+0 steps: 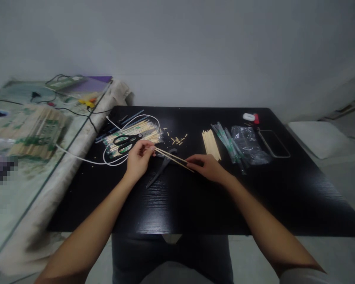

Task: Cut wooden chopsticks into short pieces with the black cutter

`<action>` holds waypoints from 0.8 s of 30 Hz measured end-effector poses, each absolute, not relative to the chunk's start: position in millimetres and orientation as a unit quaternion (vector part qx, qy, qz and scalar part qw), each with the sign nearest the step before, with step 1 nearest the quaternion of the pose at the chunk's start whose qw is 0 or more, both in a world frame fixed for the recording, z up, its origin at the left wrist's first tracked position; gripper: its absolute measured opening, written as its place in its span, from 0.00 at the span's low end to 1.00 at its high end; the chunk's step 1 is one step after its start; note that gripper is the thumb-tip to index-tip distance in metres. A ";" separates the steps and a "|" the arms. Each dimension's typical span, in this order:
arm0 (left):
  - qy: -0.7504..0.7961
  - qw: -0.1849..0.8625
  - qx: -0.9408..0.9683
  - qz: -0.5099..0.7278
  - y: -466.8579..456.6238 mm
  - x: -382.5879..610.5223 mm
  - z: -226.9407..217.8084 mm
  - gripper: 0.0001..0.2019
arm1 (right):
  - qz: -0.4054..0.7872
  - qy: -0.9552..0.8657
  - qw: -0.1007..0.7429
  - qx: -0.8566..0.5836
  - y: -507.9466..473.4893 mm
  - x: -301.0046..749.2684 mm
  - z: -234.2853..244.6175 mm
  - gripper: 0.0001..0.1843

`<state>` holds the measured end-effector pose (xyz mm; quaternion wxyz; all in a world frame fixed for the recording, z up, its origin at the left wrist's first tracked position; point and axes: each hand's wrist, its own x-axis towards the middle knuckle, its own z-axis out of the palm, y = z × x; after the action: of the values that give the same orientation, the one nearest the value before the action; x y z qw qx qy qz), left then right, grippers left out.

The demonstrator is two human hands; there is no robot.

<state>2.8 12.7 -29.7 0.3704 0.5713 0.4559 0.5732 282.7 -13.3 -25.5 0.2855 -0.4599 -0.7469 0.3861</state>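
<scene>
A pair of thin wooden chopsticks [177, 160] spans the gap between my hands above the black table. Pinched at their left ends, they are in the fingers of my left hand [139, 157]. The closed fingers of my right hand [205, 165] are on the right end of the upper stick, while the lower stick's tip sticks out free. Beneath the pair lies a dark, curved, blade-like tool [159, 174]. Black-handled scissors [126, 141] rest on several wrapped chopsticks [144, 130] by my left hand. Short cut wooden pieces [177, 140] are scattered beyond the pair.
Bare chopsticks [210, 144] lie in a bundle on the black table [189, 209], beside empty-looking clear sleeves [229, 144], a plastic bag [250, 144] and a phone-shaped frame [274, 143]. A white cable [85, 159] loops at left. Packed chopsticks [37, 130] lie on the glass-topped surface.
</scene>
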 end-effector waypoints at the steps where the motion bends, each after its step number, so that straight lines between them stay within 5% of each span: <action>1: 0.455 0.363 0.579 0.571 11.5 3.4 -28.7 0.09 | 0.386 -0.749 0.285 -0.457 -12.7 283.5 -26.5 0.10; 8: 0.473 0.243 0.602 0.596 1.5 4.4 -17.5 0.09 | 0.287 -0.702 0.404 -0.512 -6.7 288.5 -25.1 0.11; 12: 0.492 0.127 0.617 0.601 -12.1 5.6 -11.1 0.08 | 0.342 -0.588 0.480 -0.554 -5.3 292.7 -19.9 0.15; 24: 0.345 0.131 0.892 0.262 -34.7 28.2 -23.3 0.09 | 0.576 -0.423 0.530 -0.457 -0.6 294.7 -22.1 0.12</action>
<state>28.2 -34.7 -23.3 0.1310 0.8919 0.3449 0.2616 294.7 -0.6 -22.1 0.5303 -0.4568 -0.4228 0.5756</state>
